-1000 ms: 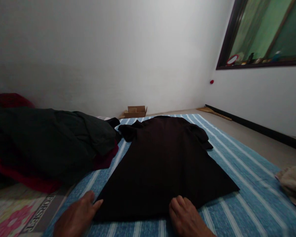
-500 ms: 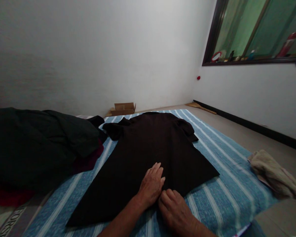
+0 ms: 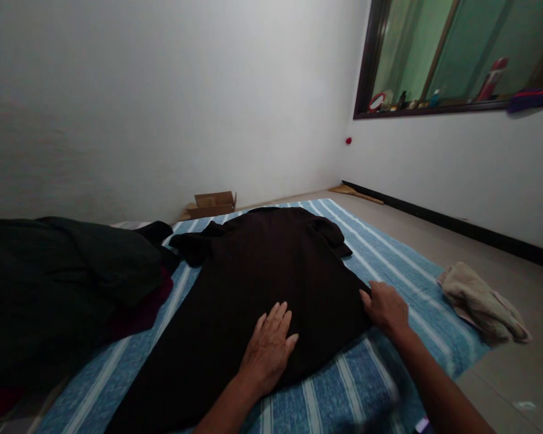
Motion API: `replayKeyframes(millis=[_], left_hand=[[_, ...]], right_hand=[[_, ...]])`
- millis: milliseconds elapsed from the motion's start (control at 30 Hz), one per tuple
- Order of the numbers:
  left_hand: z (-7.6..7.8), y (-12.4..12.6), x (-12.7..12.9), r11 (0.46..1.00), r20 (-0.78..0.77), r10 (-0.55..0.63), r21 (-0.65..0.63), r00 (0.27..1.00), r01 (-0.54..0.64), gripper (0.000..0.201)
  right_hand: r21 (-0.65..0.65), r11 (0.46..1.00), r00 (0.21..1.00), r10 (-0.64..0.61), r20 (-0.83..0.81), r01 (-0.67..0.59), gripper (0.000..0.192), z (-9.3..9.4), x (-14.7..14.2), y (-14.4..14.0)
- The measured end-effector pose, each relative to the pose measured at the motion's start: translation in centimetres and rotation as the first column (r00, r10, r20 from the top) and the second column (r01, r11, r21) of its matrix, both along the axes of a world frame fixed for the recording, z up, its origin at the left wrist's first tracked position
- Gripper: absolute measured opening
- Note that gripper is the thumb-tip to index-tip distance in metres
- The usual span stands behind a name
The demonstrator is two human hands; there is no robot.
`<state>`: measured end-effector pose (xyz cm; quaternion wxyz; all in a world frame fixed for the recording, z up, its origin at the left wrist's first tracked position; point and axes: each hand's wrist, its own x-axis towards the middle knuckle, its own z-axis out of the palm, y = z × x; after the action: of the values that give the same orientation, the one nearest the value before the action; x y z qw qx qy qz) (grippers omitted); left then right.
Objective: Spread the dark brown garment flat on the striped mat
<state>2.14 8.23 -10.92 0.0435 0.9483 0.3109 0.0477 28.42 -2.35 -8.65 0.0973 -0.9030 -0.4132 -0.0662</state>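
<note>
A dark short-sleeved shirt (image 3: 271,265) lies spread out on a blue and white striped sheet (image 3: 389,253), its collar end away from me and its hem towards me. Flat on the lower middle of the shirt rests my left hand (image 3: 271,343), fingers stretched out. At the shirt's right lower corner my right hand (image 3: 387,306) is closed, with the fabric edge pinched between thumb and fingers.
Dark clothes (image 3: 72,283) are heaped at the left, with a maroon piece (image 3: 140,307) under them. A beige cloth (image 3: 479,301) hangs over the sheet's right edge. Behind stand a cardboard box (image 3: 212,204) and a wall; a broom (image 3: 355,193) lies on the floor.
My right hand has moved from beside the left hand at the hem's middle out to the shirt's right corner and gripped it. The left hand stays nearly in place. The view has shifted slightly right.
</note>
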Motion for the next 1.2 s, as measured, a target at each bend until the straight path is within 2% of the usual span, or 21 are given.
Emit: replayKeyframes(millis=[67,100,200,267,400,467,733,967,1200], left_hand=[[0.1,-0.1,-0.1,1.0,0.004,0.001,-0.017,1.0,-0.001,0.049],[0.2,-0.1,-0.1,1.0,0.006,0.0,-0.025,1.0,0.0,0.049],[0.6,-0.3,-0.1,0.999,0.001,0.001,-0.046,1.0,-0.001,0.05],[0.9,-0.3,0.0,0.998,-0.004,0.006,-0.057,1.0,-0.006,0.05],[1.1,-0.4,0.0,0.998,-0.004,0.005,-0.057,1.0,-0.005,0.049],[1.1,-0.5,0.1,0.998,-0.014,0.0,-0.06,1.0,0.0,0.05],[1.9,-0.7,0.1,0.995,-0.065,-0.006,-0.102,0.998,-0.001,0.052],[3.4,-1.1,0.3,0.986,-0.131,-0.006,-0.167,0.991,-0.016,0.053],[4.4,-1.4,0.1,0.976,-0.112,-0.02,-0.217,0.993,-0.005,0.056]], right_hand=[[-0.115,0.991,0.99,-0.082,-0.114,0.069,0.033,-0.3,2.1,0.2],[-0.122,0.99,0.978,-0.088,-0.19,0.065,0.034,-0.5,2.8,0.3],[-0.053,0.998,0.922,-0.045,-0.385,0.027,0.033,-0.7,4.0,0.2],[-0.012,1.0,0.897,-0.008,-0.442,0.003,0.031,-0.4,4.3,-0.3],[0.136,0.991,0.887,0.07,-0.457,-0.008,0.036,0.4,4.9,-2.6],[0.16,0.987,0.897,0.079,-0.436,-0.009,0.036,0.2,5.0,-3.6],[-0.018,1.0,0.908,-0.007,-0.418,-0.001,0.031,-2.8,4.8,-3.6],[-0.078,0.996,0.9,0.005,-0.436,-0.044,0.029,-2.8,5.2,-3.6],[-0.142,0.989,0.928,-0.013,-0.373,-0.043,0.026,-2.3,4.4,-3.9]])
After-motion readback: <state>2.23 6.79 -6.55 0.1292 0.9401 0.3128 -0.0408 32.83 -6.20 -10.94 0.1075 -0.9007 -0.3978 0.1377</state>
